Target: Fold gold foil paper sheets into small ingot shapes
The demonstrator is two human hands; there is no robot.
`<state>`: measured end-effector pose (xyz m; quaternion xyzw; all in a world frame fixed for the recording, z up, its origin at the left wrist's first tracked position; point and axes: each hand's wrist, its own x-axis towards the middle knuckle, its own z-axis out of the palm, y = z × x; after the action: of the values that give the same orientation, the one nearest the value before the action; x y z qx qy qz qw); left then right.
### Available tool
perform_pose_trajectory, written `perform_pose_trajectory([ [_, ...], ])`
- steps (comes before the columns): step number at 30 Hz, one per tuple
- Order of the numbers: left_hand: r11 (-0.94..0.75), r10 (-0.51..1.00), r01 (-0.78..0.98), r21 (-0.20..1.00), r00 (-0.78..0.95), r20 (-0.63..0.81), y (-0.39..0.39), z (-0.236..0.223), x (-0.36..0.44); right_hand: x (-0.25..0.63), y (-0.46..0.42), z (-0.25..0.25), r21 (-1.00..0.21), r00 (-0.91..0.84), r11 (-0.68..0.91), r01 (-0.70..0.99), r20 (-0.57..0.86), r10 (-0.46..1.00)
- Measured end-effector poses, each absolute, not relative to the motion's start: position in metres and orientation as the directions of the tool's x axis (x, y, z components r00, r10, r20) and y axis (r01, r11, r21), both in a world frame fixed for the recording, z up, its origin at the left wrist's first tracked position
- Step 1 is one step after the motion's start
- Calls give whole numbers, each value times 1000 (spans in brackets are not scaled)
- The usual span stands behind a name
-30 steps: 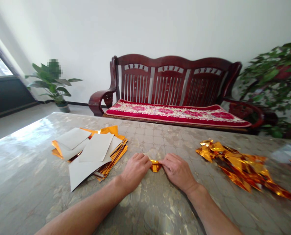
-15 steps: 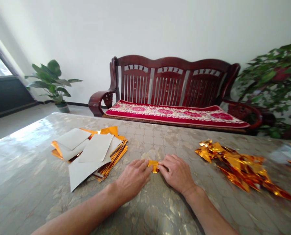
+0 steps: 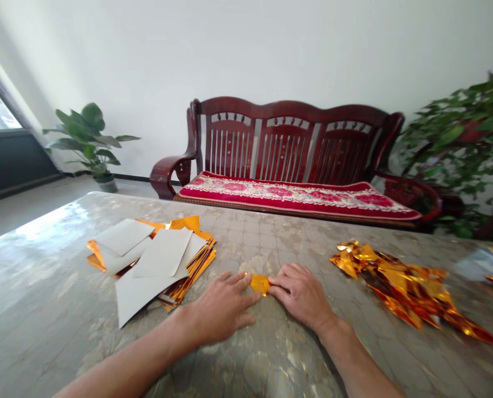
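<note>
A small folded piece of gold foil paper lies on the table between my two hands. My left hand rests flat with its fingers spread, and the fingertips touch the paper's left end. On the other side, my right hand pinches the right end of the paper between thumb and fingers. To the left is a loose stack of foil sheets, with several pale backing sides facing up. Over to the right sits a heap of folded gold foil pieces, pointed and shiny.
The table has a patterned, glossy cover. A clear plastic bag lies at its right edge. Behind the table stands a dark red wooden bench with a floral mat. Potted plants flank the bench.
My left hand's fingers have spread apart and its thumb has come away. The paper between my hands looks flatter and has a different outline. My right hand keeps its pinch.
</note>
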<state>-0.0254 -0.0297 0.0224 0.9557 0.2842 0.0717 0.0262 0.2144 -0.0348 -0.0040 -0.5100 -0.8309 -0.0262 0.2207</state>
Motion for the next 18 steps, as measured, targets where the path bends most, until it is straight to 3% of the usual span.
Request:
perform_pose_trajectory([
  [4, -770, 636, 614, 170, 758, 143, -20, 23, -13, 212, -30, -8, -218, -301, 409, 886, 401, 865],
  [7, -635, 771, 761, 132, 618, 150, -15, 18, -1, 209, -27, -9, -249, -242, 351, 903, 380, 893],
  [10, -584, 808, 805, 106, 564, 170, -12, 14, 7, 208, -26, -8, -267, -238, 340, 902, 350, 906],
  [18, -506, 863, 841, 193, 491, 121, -6, 16, 3, 207, -28, -2, -224, -278, 351, 909, 300, 912],
])
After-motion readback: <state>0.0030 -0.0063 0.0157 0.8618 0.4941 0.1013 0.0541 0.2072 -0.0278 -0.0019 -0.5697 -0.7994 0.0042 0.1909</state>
